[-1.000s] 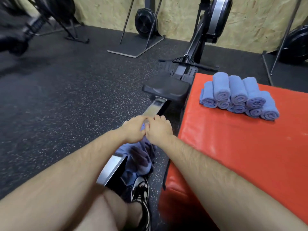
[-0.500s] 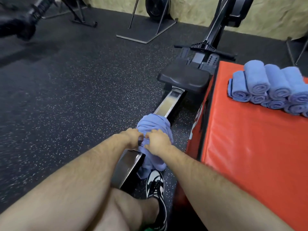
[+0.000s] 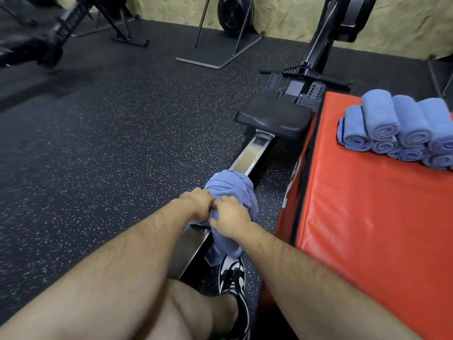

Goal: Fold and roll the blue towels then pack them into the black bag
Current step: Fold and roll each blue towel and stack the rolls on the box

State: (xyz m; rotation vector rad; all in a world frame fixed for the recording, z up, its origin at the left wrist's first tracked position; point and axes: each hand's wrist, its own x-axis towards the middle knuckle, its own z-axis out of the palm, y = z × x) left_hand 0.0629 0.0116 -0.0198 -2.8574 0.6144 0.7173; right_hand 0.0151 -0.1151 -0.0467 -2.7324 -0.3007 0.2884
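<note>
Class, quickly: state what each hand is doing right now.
Left hand: closed, gripping the loose blue towel.
Right hand: closed, gripping the same towel.

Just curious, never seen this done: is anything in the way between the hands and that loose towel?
Nothing visible: both the left hand and right hand grip the towel over the rail. The black bag is not in view.

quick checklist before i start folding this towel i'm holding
1. Loose towel held by left grip and right grip: ok.
2. Towel flat enough to fold: not ok, bunched over the rower rail.
3. Bare space on the red pad: ok.
4. Rolled towels stacked at the pad's far end, out of the way: ok.
5. Black bag within reach: cannot tell, not in view.
</note>
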